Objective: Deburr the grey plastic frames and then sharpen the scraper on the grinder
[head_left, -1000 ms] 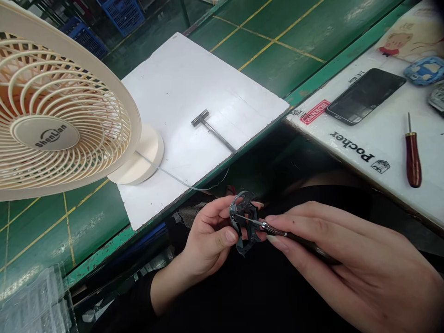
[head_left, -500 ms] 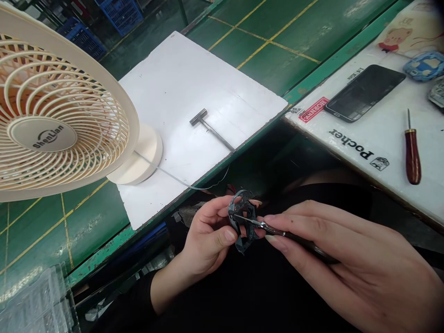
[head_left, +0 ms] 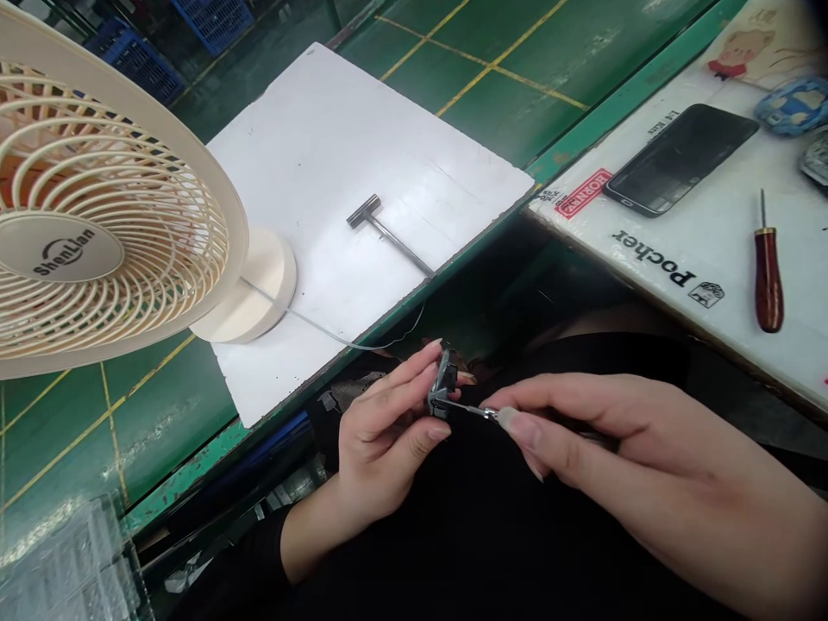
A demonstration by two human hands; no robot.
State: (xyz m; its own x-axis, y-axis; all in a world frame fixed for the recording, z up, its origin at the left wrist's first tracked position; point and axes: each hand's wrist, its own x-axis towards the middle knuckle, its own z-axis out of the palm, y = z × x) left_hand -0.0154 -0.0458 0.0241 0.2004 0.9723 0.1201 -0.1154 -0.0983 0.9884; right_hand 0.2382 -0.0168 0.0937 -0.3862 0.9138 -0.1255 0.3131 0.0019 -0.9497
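Observation:
My left hand (head_left: 392,431) is closed around a small dark grey plastic part (head_left: 442,386), which is turned nearly edge-on. Between the thumb and fingers of my right hand (head_left: 601,453) is a craft knife (head_left: 477,412) with a slim metal blade. Its tip meets the lower right side of the plastic part. Most of the knife's handle is hidden by my right hand. Both hands are held over my dark-clothed lap.
A cream fan (head_left: 122,216) stands at left on a white board (head_left: 310,155), where a T-shaped metal hammer (head_left: 388,233) lies. On the right-hand table (head_left: 718,233) are a phone (head_left: 682,159), a red-handled awl (head_left: 768,280) and a blue patterned object (head_left: 793,105). Clear plastic trays (head_left: 71,556) sit at lower left.
My left hand has turned the plastic part from showing its open frame to nearly edge-on. My right fingers have shifted on the knife, covering more of its handle. The view has moved slightly.

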